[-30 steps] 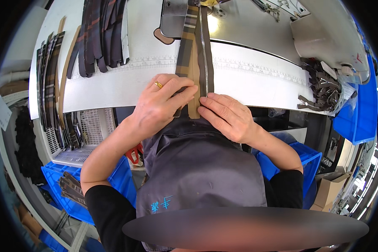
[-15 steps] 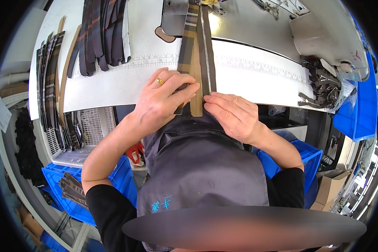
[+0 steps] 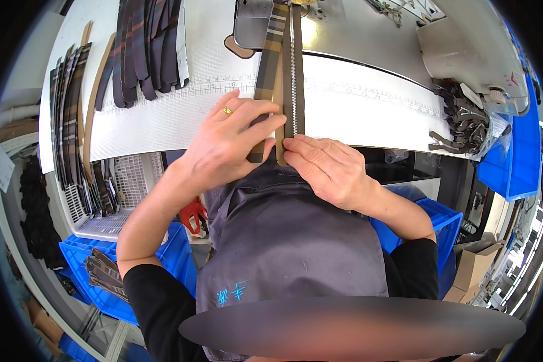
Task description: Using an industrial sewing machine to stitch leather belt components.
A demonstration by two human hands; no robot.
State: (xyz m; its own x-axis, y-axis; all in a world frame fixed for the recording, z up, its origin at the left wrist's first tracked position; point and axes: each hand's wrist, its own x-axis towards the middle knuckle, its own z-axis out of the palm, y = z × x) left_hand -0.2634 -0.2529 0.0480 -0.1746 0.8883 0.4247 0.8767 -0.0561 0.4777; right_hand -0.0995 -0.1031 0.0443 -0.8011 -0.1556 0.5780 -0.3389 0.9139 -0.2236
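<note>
A dark brown zipper [image 3: 294,90] with silver teeth runs down from the sewing machine's presser area over the table edge. Beside it on the left lie a tan strip [image 3: 279,84] and a plaid fabric strip [image 3: 270,63]; the zipper tape partly covers the tan one. My left hand [image 3: 232,133], with a gold ring, is closed on the plaid strip, whose lower end shows below the fingers. Pinched together, the fingers of my right hand [image 3: 329,169] grip the zipper's lower end near the tan strip. My fingertips partly hide both ends.
Dark fabric strips [image 3: 142,48] lie at the back left, with plaid strips [image 3: 72,108] hanging over the left edge above a white basket [image 3: 133,181]. A heap of small zippers [image 3: 464,120] sits at the right beside a blue bin [image 3: 513,157]. The sewing machine [image 3: 470,60] stands behind.
My right hand has shifted slightly left, bringing the zipper's lower end over the tan strip. My left hand's fingers have spread a little, and the plaid strip's end lies straighter.
</note>
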